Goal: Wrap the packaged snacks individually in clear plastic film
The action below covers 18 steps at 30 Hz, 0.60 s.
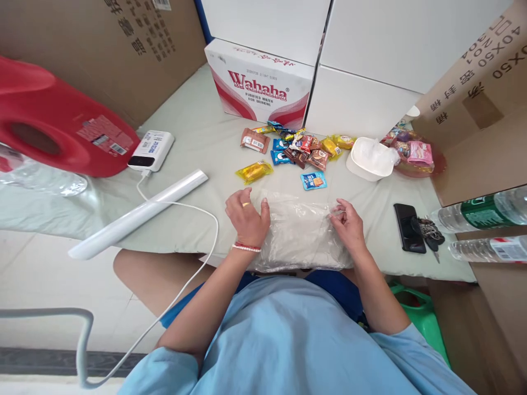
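Note:
A clear plastic bag [302, 236] lies flat at the table's front edge, just before my body. My left hand [248, 218], with a ring and a red and white bracelet, rests by the bag's left edge; its thumb stands apart from its loosely bent fingers, and I see nothing in it. At the bag's upper right corner, my right hand [349, 224] has thumb and fingertips pinched together on the thin plastic. Beyond the bag are a light-blue snack packet [313, 180], a yellow-wrapped snack [254, 171] and a heap of small wrapped snacks [302, 149].
A white plastic tub [369, 159] and a red bowl of snacks [438, 164] stand right. Nearby are a phone [409, 227], keys [431, 233] and water bottles [489, 211]. Left are a white tube light [138, 214], its cable [214, 219], a white device [151, 151] and a red jug [61, 120].

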Available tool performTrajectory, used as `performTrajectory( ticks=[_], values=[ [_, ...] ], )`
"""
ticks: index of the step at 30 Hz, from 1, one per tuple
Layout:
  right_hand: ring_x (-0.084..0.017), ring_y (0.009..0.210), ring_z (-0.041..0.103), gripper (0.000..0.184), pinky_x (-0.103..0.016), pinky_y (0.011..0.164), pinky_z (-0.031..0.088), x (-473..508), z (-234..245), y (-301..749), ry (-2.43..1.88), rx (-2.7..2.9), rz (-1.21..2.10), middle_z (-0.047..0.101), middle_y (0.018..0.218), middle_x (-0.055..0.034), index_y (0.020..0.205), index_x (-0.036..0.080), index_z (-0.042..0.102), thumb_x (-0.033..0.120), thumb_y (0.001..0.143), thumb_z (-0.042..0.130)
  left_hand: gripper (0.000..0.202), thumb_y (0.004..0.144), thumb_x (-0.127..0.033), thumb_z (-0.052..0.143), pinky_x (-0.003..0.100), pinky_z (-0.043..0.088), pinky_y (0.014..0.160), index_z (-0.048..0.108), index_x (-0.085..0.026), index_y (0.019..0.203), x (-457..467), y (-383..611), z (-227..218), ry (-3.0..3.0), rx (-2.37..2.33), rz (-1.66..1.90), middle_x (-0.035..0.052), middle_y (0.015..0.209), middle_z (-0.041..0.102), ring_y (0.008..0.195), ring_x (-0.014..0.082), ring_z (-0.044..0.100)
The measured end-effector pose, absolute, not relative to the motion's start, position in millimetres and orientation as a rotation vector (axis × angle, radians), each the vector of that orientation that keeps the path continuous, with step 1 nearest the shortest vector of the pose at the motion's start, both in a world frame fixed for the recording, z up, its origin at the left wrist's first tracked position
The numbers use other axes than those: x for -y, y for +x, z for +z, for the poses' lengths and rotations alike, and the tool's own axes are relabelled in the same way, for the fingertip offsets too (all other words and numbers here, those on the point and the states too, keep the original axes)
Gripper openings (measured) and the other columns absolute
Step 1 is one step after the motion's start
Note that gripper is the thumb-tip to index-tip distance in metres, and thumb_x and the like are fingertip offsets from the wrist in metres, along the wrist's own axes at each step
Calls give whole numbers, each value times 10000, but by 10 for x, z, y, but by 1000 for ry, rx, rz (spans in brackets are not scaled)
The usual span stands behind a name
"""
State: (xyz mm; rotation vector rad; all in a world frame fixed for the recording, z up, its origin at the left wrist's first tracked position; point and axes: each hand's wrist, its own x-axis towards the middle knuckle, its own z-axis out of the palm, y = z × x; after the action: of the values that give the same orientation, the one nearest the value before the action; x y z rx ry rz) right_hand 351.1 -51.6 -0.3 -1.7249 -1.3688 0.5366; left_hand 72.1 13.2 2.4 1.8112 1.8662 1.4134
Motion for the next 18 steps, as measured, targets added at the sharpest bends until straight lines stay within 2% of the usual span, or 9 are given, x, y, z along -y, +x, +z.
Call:
performTrajectory(
  ticks=[3,5,7,10,14,16,18],
  values=[
    [-184,763,610,409,-376,791,553,625,81,3459,-1638,1397,400,683,1096,-73,1282,248,651,411,908,677,204,943,-312,597,541,311,1112,696,-202,1083,8,725,41,2189,-1596,1181,177,1130,684,1228,352,566],
    [-201,813,623,326,-388,818,555,718,157,3452,-1592,1418,324,692,1047,-65,1221,267,683,389,919,685,212,989,-293,536,553,292,1146,712,-222,1081,84,702,15,2381,-1382,893,163,1142,720,1261,336,584],
    [-213,826,630,257,-400,817,554,819,233,3503,-1556,1427,347,699,995,-60,1145,284,718,384,908,712,293,1013,-313,507,596,252,1186,696,-219,1216,142,667,-29,2459,-1328,697,185,1336,685,1364,349,545],
    [-233,826,649,182,-413,771,554,963,344,3709,-1466,1435,665,706,933,-74,953,282,768,438,862,775,431,1035,-359,481,669,172,1221,594,-232,1431,195,621,-80,2484,-1364,562,199,1583,509,1476,366,458],
    [-246,716,654,395,-426,656,557,989,470,4052,-1284,1401,1283,707,822,-94,816,251,789,627,713,855,479,1046,-380,464,679,129,1247,540,-264,1505,214,606,-83,2513,-1352,494,173,1638,445,1517,348,422],
    [-202,627,617,456,-387,601,540,869,514,4124,-1358,1285,1343,699,772,-77,839,232,785,669,719,829,489,1050,-388,458,678,126,1253,530,-269,1519,211,608,-77,2524,-1355,488,166,1640,442,1522,344,418],
    [-171,646,613,475,-332,598,529,678,546,4091,-1510,1199,1299,708,811,-64,891,213,775,661,738,815,500,1053,-395,449,678,133,1257,519,-267,1531,208,611,-71,2538,-1366,471,161,1646,434,1525,341,414]
  ],
)
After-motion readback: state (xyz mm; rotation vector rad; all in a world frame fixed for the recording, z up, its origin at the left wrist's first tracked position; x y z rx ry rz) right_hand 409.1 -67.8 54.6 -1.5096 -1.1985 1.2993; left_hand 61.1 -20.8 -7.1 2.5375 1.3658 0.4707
